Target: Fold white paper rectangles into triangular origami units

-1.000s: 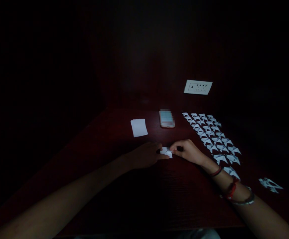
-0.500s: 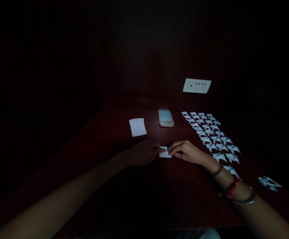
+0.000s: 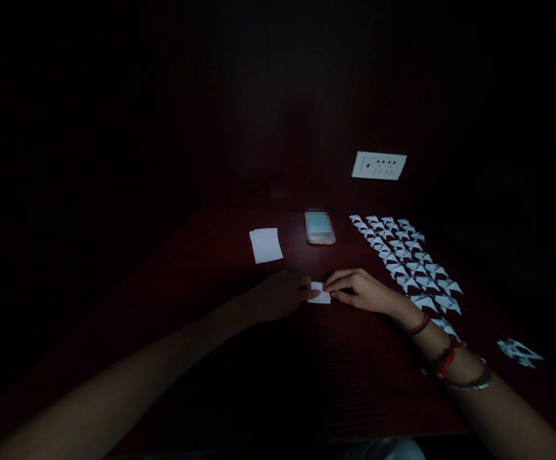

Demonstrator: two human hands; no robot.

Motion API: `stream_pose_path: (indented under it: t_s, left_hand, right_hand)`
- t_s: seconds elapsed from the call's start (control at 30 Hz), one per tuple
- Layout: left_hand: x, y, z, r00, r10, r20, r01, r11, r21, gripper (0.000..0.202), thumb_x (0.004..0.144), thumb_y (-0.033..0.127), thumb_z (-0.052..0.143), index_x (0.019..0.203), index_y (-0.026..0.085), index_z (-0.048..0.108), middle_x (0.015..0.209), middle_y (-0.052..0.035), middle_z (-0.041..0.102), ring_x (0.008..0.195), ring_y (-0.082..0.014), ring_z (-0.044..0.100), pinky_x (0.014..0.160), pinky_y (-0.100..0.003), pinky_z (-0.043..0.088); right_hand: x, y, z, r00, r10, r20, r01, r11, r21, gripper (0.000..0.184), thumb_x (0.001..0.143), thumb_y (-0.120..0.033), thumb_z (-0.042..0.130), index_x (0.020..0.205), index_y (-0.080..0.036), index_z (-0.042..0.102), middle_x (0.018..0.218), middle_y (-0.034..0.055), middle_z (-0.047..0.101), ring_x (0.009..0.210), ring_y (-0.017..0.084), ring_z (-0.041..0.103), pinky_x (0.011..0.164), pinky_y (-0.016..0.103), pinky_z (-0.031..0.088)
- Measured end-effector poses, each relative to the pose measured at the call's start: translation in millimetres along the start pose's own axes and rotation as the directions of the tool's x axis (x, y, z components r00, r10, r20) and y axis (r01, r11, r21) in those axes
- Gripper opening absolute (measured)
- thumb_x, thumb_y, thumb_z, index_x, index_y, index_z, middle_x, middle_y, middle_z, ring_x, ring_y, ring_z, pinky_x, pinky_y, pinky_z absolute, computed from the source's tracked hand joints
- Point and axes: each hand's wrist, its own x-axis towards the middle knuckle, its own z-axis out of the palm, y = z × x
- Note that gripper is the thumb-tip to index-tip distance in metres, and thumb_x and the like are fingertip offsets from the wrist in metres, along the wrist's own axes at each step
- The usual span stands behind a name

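A small piece of folded white paper [image 3: 319,298] lies on the dark red table [image 3: 349,370] between my hands. My left hand [image 3: 282,296] grips its left side, thumb over the paper and the other fingers partly lost in shadow. From the right, my right hand [image 3: 362,292] holds the upper right edge with its fingertips closed on it. Further back on the left rests a stack of square white paper sheets [image 3: 266,245].
Several folded paper figures [image 3: 405,255] stand in rows on the right. A phone [image 3: 319,227] with a blurred screen lies behind my hands. A small pale object [image 3: 520,353], its kind unclear, is at the far right. A wall socket [image 3: 379,165] sits above the table.
My left thumb has shifted slightly lower and right over the paper. My right hand keeps nearly the same place at the paper's edge.
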Motion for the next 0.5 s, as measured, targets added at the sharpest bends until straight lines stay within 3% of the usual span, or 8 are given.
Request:
stream_pose_path:
  t_s: [0.3, 0.5]
  left_hand:
    - [1.6, -0.2, -0.8, 1.0, -0.012, 0.027, 0.012, 1.0, -0.012, 0.035, 0.083, 0.015, 0.04, 0.117, 0.023, 0.042, 0.101, -0.0057, 0.05, 0.089, -0.0157, 0.048, 0.074, -0.028, 0.037]
    - [-0.6, -5.5, 3.2, 1.0, -0.02, 0.018, 0.02, 0.999, -0.038, 0.037, 0.083, 0.014, 0.041, 0.118, 0.025, 0.041, 0.107, -0.0053, 0.048, 0.091, -0.0157, 0.047, 0.075, -0.029, 0.035]
  right_hand:
    - [0.0, -1.4, -1.7, 0.998, 0.0, 0.065, 0.013, 0.979, -0.201, 0.028, 0.078, -0.012, 0.044, 0.1, -0.021, 0.06, 0.088, 0.0034, 0.057, 0.077, 0.012, 0.054, 0.071, 0.023, 0.041]
    - [2.3, -4.9, -6.9, 0.992, 0.002, 0.127, 0.043, 0.936, -0.349, 0.027, 0.076, -0.013, 0.044, 0.094, -0.023, 0.062, 0.08, 0.0022, 0.058, 0.073, 0.012, 0.054, 0.068, 0.024, 0.039]
